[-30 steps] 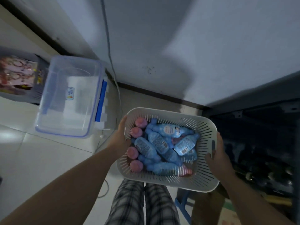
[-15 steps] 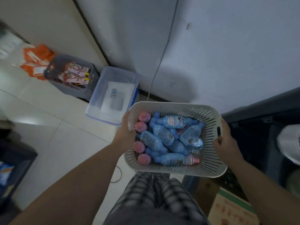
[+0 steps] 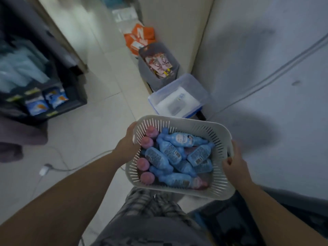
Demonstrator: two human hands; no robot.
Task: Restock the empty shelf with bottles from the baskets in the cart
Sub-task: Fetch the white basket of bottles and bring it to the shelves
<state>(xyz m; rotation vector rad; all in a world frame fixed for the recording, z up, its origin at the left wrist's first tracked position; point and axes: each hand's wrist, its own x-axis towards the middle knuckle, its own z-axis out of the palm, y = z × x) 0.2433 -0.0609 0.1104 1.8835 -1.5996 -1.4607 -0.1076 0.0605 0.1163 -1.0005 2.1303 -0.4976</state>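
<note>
Both hands carry the white basket (image 3: pixel 200 126) above the tiled floor (image 3: pixel 99 132). The left hand (image 3: pixel 126 148) clasps its left edge, fingers seemingly curled under the rim; the right hand (image 3: pixel 234 164) grips the right edge. Inside, blue bottles (image 3: pixel 170 153) with pink caps (image 3: pixel 147 141) lie heaped.

Pale tiled floor (image 3: pixel 92 121) (dim), white wall (image 3: pixel 266 77)

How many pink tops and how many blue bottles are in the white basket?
Pink round bottle tops: 4
Blue plastic bottles lying down: 7 showing; others may be hidden beneath
Total: 11 seen in the white slotted plastic basket
</note>
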